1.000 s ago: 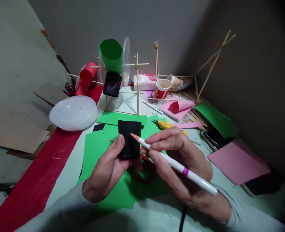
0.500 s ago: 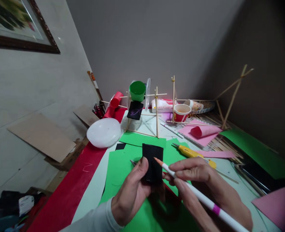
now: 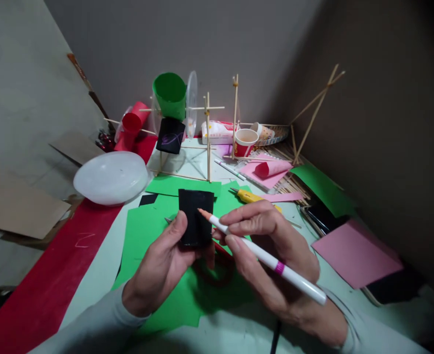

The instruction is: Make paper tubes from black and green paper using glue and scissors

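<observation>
My left hand [image 3: 165, 263] grips a black paper tube [image 3: 194, 223] from its lower left, thumb on the near side. In my right hand [image 3: 272, 246] is a white marker [image 3: 263, 253] with a purple band, pinched between thumb and fingers. Its pinkish-orange tip points at the middle of the black surface; whether it touches I cannot tell. No mark shows there. Below the hands lie green paper sheets [image 3: 146, 246] and, partly hidden, what look like red-handled scissors [image 3: 222, 278].
Behind stands a stick frame [image 3: 208, 147] carrying a green cup [image 3: 169, 96] and a black piece [image 3: 170, 136] with purple lines. A white plastic lid [image 3: 111, 177] sits left. Rightward are a yellow-handled tool [image 3: 251, 196], a red paper cup [image 3: 245, 142] and pink paper [image 3: 357, 253].
The camera view has shifted, so the table things appear farther left and higher. My hands keep the same hold on the black tube and the marker.
</observation>
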`<move>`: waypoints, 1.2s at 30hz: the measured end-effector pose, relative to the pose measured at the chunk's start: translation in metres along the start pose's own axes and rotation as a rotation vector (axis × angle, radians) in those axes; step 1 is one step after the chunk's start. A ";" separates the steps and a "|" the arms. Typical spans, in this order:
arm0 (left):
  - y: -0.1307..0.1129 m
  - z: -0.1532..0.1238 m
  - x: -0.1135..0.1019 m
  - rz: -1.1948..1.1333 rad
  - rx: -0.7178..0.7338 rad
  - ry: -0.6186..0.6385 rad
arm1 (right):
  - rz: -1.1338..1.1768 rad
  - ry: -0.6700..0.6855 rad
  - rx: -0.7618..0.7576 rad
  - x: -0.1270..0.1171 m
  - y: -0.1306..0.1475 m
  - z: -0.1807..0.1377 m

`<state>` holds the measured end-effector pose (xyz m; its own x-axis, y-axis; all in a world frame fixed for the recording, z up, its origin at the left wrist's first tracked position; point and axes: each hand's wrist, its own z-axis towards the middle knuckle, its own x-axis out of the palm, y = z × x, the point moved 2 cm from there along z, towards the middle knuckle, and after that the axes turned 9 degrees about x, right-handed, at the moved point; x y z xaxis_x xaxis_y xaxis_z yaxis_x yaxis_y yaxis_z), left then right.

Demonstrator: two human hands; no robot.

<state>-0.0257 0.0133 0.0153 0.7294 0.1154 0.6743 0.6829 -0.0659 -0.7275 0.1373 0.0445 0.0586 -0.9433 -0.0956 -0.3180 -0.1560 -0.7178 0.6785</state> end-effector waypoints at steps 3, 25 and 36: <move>-0.001 0.000 0.002 0.013 -0.008 0.012 | 0.016 -0.015 0.002 0.000 -0.001 -0.001; -0.004 0.002 0.003 -0.085 -0.022 -0.018 | 0.005 0.071 0.044 -0.001 0.002 -0.001; -0.003 0.003 0.003 -0.075 -0.004 0.016 | 0.005 0.061 0.037 0.000 0.001 -0.001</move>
<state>-0.0260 0.0169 0.0193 0.6764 0.1041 0.7291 0.7361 -0.0611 -0.6741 0.1370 0.0429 0.0587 -0.9247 -0.1412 -0.3536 -0.1634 -0.6916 0.7035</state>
